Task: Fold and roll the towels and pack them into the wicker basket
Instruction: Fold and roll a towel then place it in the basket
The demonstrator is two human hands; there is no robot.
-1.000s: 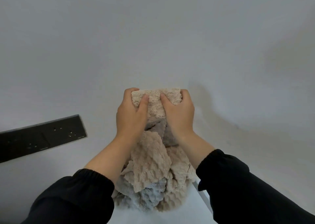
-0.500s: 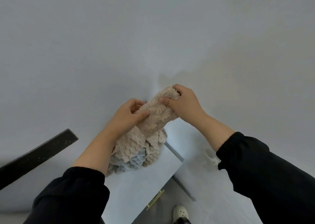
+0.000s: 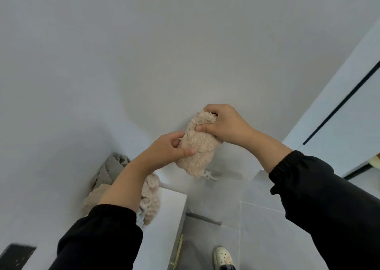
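Both hands have swung rightward since half a second ago, and the beige towel, whose loose end then trailed down into the pile, is now a compact roll held clear in the air before the white wall. The left hand grips its middle, thumb across the front. The right hand clutches its upper end with curled fingers. A heap of grey and beige towels, partly hidden by the left forearm, lies on the white desk against the wall. Past the desk's right edge are grey floor tiles, a brass handle and a pale shoe. A black strip has slid to the bottom-left corner.
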